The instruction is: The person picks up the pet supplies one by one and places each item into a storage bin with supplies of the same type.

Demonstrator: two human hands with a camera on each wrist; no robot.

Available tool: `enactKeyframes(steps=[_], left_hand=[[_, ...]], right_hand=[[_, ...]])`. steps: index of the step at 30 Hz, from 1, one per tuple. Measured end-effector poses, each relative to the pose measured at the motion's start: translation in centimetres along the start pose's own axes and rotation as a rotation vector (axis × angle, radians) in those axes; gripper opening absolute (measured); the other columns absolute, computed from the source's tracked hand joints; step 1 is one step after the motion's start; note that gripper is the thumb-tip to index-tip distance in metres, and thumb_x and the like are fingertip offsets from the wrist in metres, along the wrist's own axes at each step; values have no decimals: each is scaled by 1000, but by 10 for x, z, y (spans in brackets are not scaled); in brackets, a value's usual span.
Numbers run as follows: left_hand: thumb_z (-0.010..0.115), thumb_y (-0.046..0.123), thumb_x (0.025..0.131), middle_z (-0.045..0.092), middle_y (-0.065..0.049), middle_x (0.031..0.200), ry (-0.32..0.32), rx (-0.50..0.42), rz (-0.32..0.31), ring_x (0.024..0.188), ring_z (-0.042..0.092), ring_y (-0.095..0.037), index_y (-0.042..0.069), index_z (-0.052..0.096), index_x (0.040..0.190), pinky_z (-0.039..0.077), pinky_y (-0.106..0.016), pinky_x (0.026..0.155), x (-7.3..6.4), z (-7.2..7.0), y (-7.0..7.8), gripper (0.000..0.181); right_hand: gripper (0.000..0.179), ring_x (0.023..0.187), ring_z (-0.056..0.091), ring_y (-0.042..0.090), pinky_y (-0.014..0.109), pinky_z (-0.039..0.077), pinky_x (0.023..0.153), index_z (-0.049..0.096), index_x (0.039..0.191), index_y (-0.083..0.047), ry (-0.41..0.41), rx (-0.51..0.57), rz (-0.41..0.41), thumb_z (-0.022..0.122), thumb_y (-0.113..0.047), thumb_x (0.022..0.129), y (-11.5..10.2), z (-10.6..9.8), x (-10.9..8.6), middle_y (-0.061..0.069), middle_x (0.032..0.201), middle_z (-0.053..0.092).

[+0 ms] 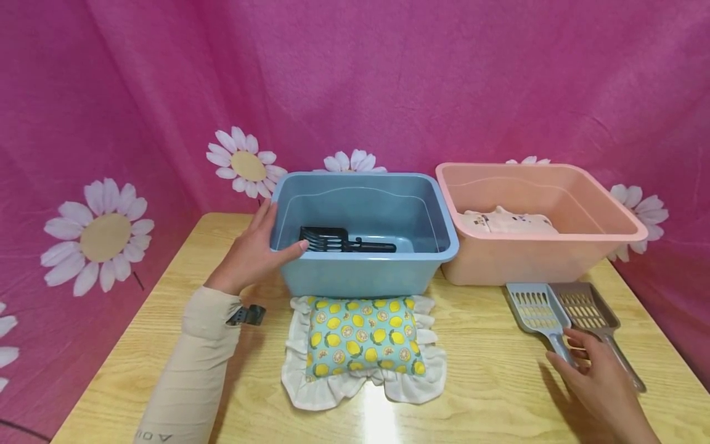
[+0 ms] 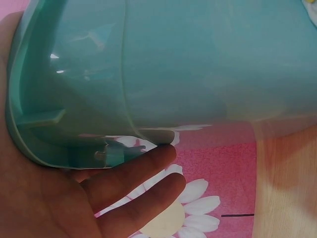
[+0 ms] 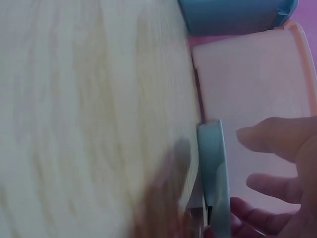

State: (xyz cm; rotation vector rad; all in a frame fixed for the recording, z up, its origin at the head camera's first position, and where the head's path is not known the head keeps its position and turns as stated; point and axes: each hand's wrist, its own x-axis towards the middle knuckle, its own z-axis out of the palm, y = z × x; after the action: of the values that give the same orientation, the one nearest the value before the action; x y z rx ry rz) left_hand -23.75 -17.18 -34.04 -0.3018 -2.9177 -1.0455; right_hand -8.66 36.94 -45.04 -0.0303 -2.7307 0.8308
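My left hand (image 1: 249, 250) rests on the left front corner of a blue plastic bin (image 1: 360, 277), its thumb over the front rim. Two of its fingers (image 2: 143, 198) lie nearly straight and spread beneath the rim in the left wrist view. A black slotted litter scoop (image 1: 371, 247) lies inside the bin. My right hand (image 1: 599, 376) is over the handle of a grey-blue litter scoop (image 1: 546, 324), thumb and fingers apart on either side. In the right wrist view that hand's thumb (image 3: 270, 136) stands clear of the scoop. A brown litter scoop (image 1: 588, 311) lies just right of it.
A pink bin (image 1: 516, 262) with a pale printed cloth item (image 1: 507, 222) inside stands right of the blue one. A lemon-print cushion (image 1: 360, 339) with white frills lies in front of the blue bin. Behind the wooden table (image 1: 488, 370) hangs a magenta flowered cloth (image 1: 388, 80).
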Motion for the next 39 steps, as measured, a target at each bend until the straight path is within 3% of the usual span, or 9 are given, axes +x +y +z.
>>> enactKeyframes(steps=[9, 12, 15, 18, 23, 27, 31, 39], left_hand=[[58, 70, 79, -6, -1, 162, -5, 12, 1, 142, 19, -43, 25, -1, 156, 39, -67, 95, 0, -1, -1, 107], [58, 70, 79, -5, -2, 162, -4, 10, -1, 142, 19, -43, 26, 0, 156, 39, -67, 95, 0, -1, -1, 107], [59, 70, 79, -5, -2, 162, 5, 9, 1, 142, 20, -43, 26, 1, 156, 38, -67, 95, 0, -1, -1, 106], [59, 70, 79, -4, -2, 162, 10, 9, 3, 141, 21, -43, 26, 1, 156, 39, -67, 94, 0, 0, -1, 106], [60, 69, 79, -4, -2, 162, 1, 7, 4, 142, 20, -43, 26, 1, 156, 40, -67, 94, -1, 0, 0, 107], [59, 70, 79, -5, -2, 162, -5, 16, -1, 142, 18, -43, 24, 1, 156, 37, -68, 96, 0, 0, 1, 107], [58, 70, 79, -6, 0, 162, -9, 20, -6, 143, 17, -43, 24, 1, 156, 34, -69, 98, 0, 1, 2, 106], [57, 71, 79, -6, -1, 162, -5, 28, -2, 142, 18, -43, 23, 1, 156, 37, -68, 96, 0, 1, 2, 107]], right_hand=[[50, 85, 41, -19, 5, 44, 59, 54, 123, 11, 5, 18, -4, 74, -15, 85, 2, 2, 0, 31, 108, 58], [51, 83, 60, 4, 8, 45, 57, 54, 123, 10, 3, -6, 4, 75, -16, 85, 2, 2, -2, 32, 107, 59], [50, 85, 63, 34, 10, 46, 57, 53, 123, 10, 13, -22, -3, 74, -15, 85, 2, 3, -2, 32, 106, 59], [51, 87, 62, 39, 13, 49, 57, 53, 124, 11, 12, -10, -13, 75, -11, 84, 3, 4, -3, 32, 106, 59], [53, 90, 62, 47, 36, 57, 60, 49, 126, 13, -16, -8, -8, 74, -7, 83, 4, 3, -5, 35, 107, 57], [55, 88, 63, 49, 45, 56, 60, 47, 127, 14, -52, -13, 2, 75, -3, 82, 6, 2, -5, 37, 108, 56], [56, 83, 65, 46, 42, 56, 58, 47, 127, 14, -68, -13, 1, 75, 1, 80, 8, 0, -5, 38, 106, 56], [54, 74, 66, 28, 20, 50, 54, 49, 128, 7, -38, -59, 19, 74, -2, 81, 6, 0, -8, 28, 100, 62]])
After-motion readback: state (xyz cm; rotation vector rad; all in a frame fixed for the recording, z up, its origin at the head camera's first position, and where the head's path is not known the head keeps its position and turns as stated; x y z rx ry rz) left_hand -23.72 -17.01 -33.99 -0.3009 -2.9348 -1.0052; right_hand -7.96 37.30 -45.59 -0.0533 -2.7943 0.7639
